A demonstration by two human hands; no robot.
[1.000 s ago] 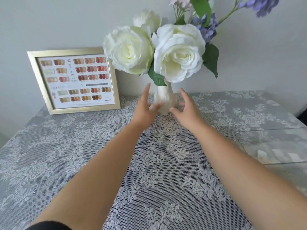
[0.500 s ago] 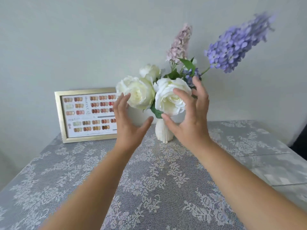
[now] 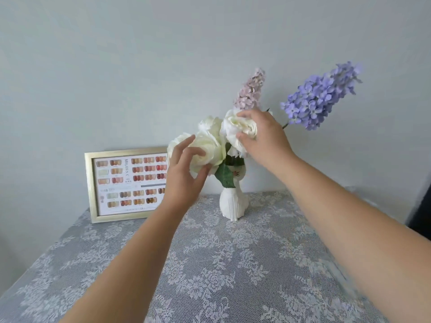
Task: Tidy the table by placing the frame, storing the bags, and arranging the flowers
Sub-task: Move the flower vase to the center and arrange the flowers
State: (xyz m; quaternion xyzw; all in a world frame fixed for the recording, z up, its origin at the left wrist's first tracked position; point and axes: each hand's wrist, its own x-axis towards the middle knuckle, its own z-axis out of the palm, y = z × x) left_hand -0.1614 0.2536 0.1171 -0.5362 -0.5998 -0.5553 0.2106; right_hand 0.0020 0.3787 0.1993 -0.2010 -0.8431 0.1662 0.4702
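Note:
A white cat-shaped vase (image 3: 234, 204) stands on the lace-covered table near the back wall. It holds white roses, a pale pink flower spike (image 3: 250, 89) and a purple flower spike (image 3: 320, 95) that leans right. My left hand (image 3: 185, 177) grips the lower left white rose (image 3: 206, 151) with thumb and fingers. My right hand (image 3: 263, 138) pinches the upper right white rose (image 3: 235, 128). A gold picture frame (image 3: 127, 185) with a nail colour chart leans upright against the wall, left of the vase. No bags are in view.
A grey lace tablecloth (image 3: 221, 271) covers the whole table. A plain pale wall (image 3: 140, 66) runs behind it. A dark object (image 3: 419, 215) shows at the right edge, beyond the table.
Both hands have risen from the vase base to the rose heads and closed on them. The view has tilted up, so the whole bouquet now shows.

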